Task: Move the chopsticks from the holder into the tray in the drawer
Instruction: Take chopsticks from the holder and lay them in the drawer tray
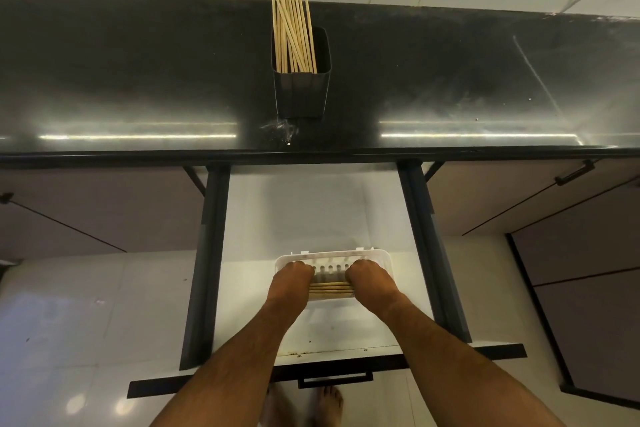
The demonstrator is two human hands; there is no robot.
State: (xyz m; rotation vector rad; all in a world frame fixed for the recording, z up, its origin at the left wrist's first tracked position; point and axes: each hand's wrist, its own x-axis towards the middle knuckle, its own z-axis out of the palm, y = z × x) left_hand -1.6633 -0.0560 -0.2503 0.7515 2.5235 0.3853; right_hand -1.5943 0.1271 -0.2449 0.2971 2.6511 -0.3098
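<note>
A black square holder (300,94) stands on the dark countertop with several pale wooden chopsticks (293,33) upright in it. Below, an open drawer (249,218) with a white floor holds a white slotted tray (379,258). Several chopsticks (329,289) lie flat across the tray, side by side. My left hand (292,279) and my right hand (370,279) are both down in the tray, one at each end of this lying bundle, fingers curled over the chopstick ends. The fingertips are hidden inside the tray.
The dark glossy countertop (138,80) runs the full width, backed by a marble wall. The drawer front with its black handle (334,380) juts toward me. A cabinet door (588,305) stands open at the right. Bare feet show on the tiled floor below.
</note>
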